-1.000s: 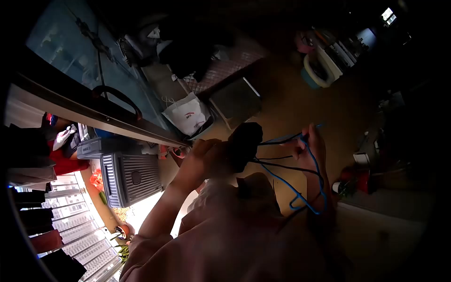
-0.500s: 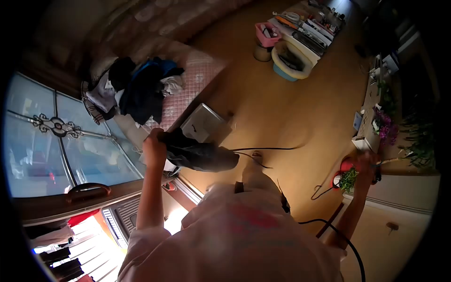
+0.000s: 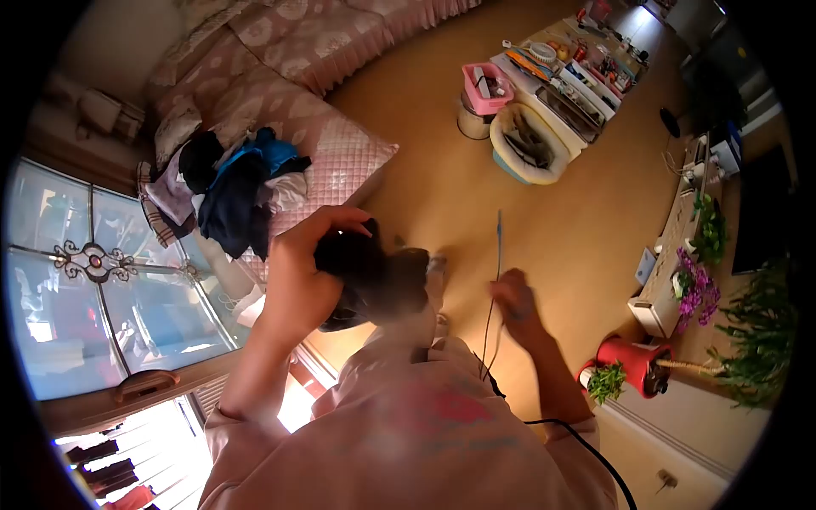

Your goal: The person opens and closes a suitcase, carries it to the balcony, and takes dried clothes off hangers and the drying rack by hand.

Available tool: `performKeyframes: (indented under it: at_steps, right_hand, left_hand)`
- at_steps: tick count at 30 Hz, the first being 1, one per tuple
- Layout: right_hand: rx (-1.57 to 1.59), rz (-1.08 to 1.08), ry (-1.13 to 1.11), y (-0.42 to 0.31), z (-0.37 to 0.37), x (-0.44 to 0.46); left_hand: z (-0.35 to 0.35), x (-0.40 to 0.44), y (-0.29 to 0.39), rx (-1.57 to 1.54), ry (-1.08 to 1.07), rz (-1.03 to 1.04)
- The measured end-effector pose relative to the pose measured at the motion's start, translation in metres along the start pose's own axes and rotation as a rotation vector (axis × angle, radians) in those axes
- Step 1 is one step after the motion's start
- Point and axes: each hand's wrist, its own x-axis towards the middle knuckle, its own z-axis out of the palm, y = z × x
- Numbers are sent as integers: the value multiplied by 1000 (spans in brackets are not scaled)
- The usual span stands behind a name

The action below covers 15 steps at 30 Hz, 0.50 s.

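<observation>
My left hand (image 3: 297, 272) is closed around a bunched black garment (image 3: 361, 276), held up in front of my body. The garment's lower part is blurred by motion. My right hand (image 3: 516, 302) is to the right of it, fingers curled on a thin wire hanger (image 3: 499, 234) seen nearly edge-on. The hanger stands roughly upright, and a gap separates it from the garment.
A heap of clothes (image 3: 242, 191) lies on the pink quilted bed (image 3: 344, 174). Ahead are a padded pet bed (image 3: 557, 166), a pink basket (image 3: 489, 106) and a cluttered low table (image 3: 595, 127). A red plant pot (image 3: 625, 361) stands right; a glass-fronted cabinet (image 3: 59, 323) is left.
My right hand has swung inward from the far right with the hanger. My left hand has lifted the black garment closer to the camera, and the view has shifted.
</observation>
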Motion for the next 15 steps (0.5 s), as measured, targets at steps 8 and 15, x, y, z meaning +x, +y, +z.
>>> performKeyframes:
  at_steps: [8,15]
  right_hand:
    - [-363,354,-192,103,88,189]
    - [57,676,342,272,-76,333]
  left_hand:
    - [4,155,-65,-488,284,-171]
    - [-48,261,-173,604,244,64]
